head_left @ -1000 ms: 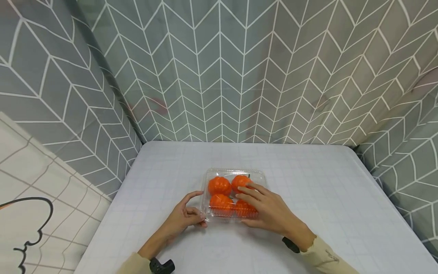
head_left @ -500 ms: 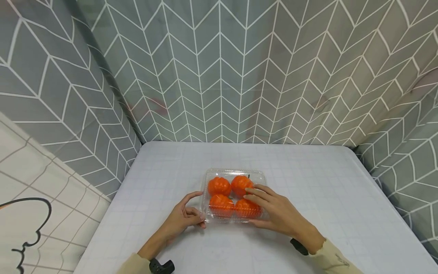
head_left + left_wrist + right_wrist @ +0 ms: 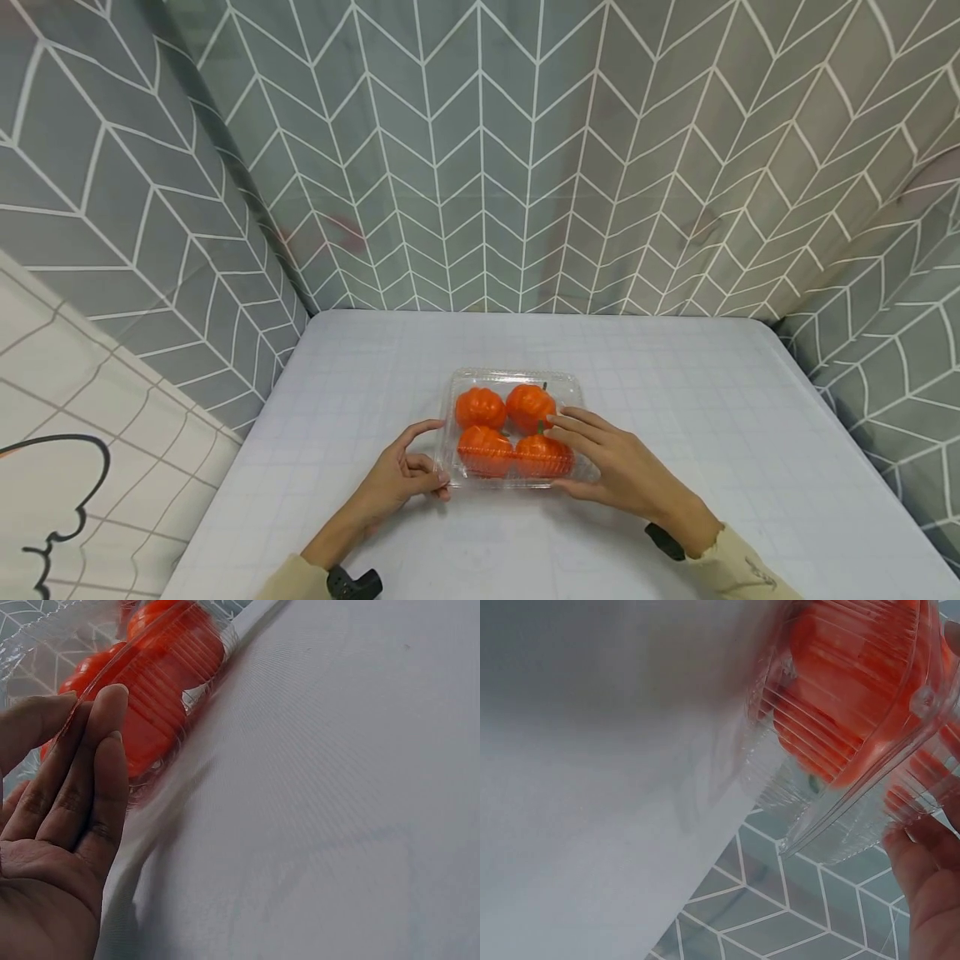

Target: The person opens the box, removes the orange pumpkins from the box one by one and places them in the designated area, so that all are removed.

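So the right hand (image 3: 615, 462) has just slid off to the right, and the near-right orange fruit (image 3: 542, 456), partly covered a second ago, now shows most of itself plus its green stem. To me that reads as that fruit being in place and let go. The right fingers are loosely spread at the right side of the clear container (image 3: 517, 375); hard to say if they touch it, the wrist view is pretty murky. Left hand (image 3: 401, 483) is pinching the container's left edge (thumb against fingers). Container's on the desk (image 3: 675, 375), between the hands. Count: two hands, one container, four orange fruits inside, two far, two near.
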